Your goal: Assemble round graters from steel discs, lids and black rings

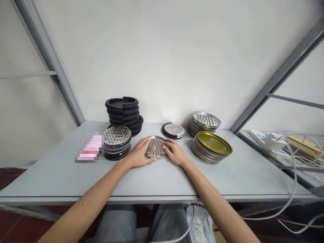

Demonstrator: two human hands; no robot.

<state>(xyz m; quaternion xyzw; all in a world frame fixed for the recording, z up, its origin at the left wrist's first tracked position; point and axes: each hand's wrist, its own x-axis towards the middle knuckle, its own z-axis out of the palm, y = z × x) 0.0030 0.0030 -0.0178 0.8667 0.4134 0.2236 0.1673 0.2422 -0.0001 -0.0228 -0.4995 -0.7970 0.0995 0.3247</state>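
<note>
The perforated steel disc [154, 147] lies flat on the grey table [63, 175] between the 2 hands, at 3 o'clock from the left hand [140, 154] and at 9 o'clock from the right hand [176, 152]. Each hand rests palm down with its fingers flat and loosely spread. The fingertips touch the disc's rim and grip nothing. Both forearms reach in from 6 o'clock and converge.

Around the disc:
- **9 o'clock:** a short stack of ringed discs [116, 142], just beside the left hand.
- **11 o'clock:** a taller stack of black rings [123, 113].
- **1 o'clock:** 1 single ringed disc [173, 130].
- **2 o'clock:** a stack of perforated discs [204, 122].
- **3 o'clock:** a stack of gold lids [212, 145], beyond the right hand.
</note>
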